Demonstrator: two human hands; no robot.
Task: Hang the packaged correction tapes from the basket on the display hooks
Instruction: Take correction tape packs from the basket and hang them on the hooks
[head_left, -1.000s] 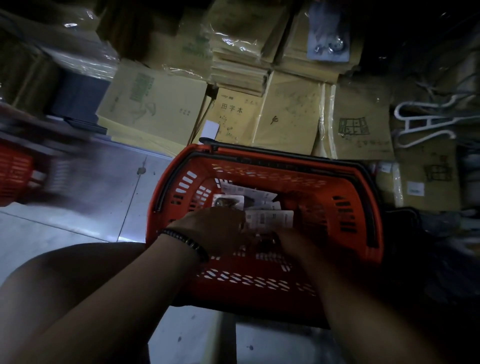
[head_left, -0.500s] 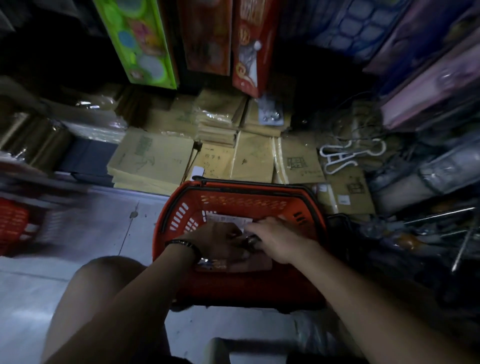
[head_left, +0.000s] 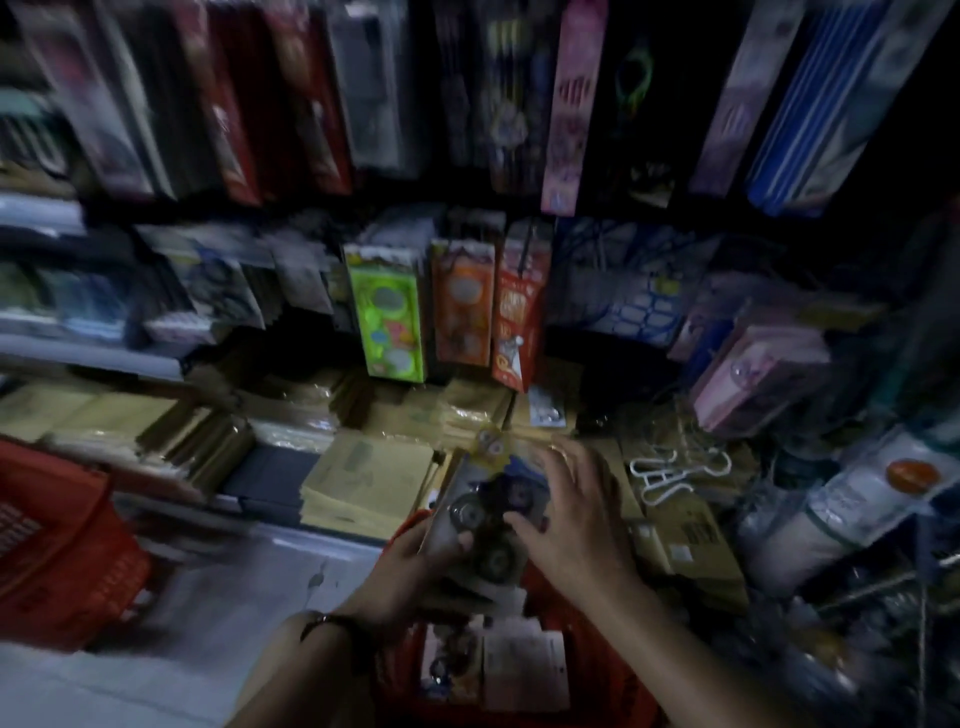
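A: Both forearms cover much of the basket (head_left: 597, 680), and the bottom edge cuts it off.
B: The left hand (head_left: 410, 566) hides the lower part of the packs (head_left: 483, 519). Their print is too blurred to read.
A: The second basket (head_left: 62, 545) is smeared and cut by the left edge.
B: The goods (head_left: 311, 104) hanging up top are blurred too.

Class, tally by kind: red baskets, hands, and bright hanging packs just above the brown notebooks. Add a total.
Red baskets: 2, left basket, near basket
Hands: 2, left hand gripping correction tape packs, right hand
Bright hanging packs: 3, green pack, orange pack, red pack
Total: 7
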